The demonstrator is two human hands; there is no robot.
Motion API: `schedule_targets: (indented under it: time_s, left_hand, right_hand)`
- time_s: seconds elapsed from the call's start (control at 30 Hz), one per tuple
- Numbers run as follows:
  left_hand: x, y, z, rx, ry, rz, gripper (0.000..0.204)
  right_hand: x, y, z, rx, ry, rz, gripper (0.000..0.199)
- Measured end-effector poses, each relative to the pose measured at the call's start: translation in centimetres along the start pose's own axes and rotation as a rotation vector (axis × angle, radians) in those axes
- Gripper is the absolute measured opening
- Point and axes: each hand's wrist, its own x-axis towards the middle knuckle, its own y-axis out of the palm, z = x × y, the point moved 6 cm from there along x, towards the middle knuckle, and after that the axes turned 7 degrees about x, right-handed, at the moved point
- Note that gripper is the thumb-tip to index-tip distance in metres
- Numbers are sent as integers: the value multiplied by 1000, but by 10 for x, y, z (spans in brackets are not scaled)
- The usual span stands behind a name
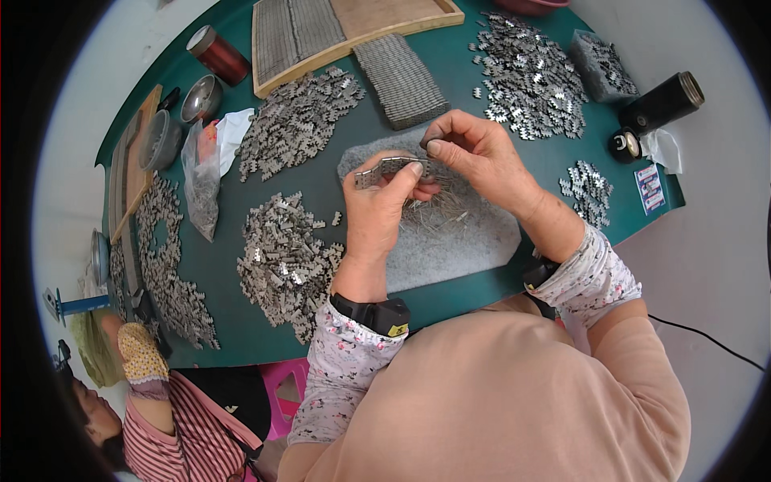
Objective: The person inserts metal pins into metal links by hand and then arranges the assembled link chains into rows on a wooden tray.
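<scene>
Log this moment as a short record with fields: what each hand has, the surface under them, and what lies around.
left hand: holds a short strip of joined metal links by thumb and fingers
right hand: fingertips pinched at the strip's right end
under the hands: grey felt pad with thin metal pins scattered on it
surface: green table
nearby: loose piles of metal links, wooden tray, black cylinder, steel bowl
other people: a seated person in a striped top at lower left

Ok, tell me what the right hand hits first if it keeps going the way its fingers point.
The right hand points toward the person's left, so it would probably first meet the metal link strip held by the left hand, where its fingertips already pinch.
</scene>
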Motion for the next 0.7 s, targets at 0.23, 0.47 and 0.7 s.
schedule_targets:
  time_s: [0.23, 0.47, 0.7]
  left_hand:
    - [-1, 1, -2, 14, 18, 18, 10]
    - [-1, 3, -1, -9, 42, 27, 9]
    - [-3, -1, -3, 99, 105, 1, 7]
  right_hand:
    - [-2, 6, -9, -7, 108, 27, 13]
    - [-3, 7, -10, 31, 75, 1, 12]
    - [-12, 23, 34, -735, -374, 0, 12]
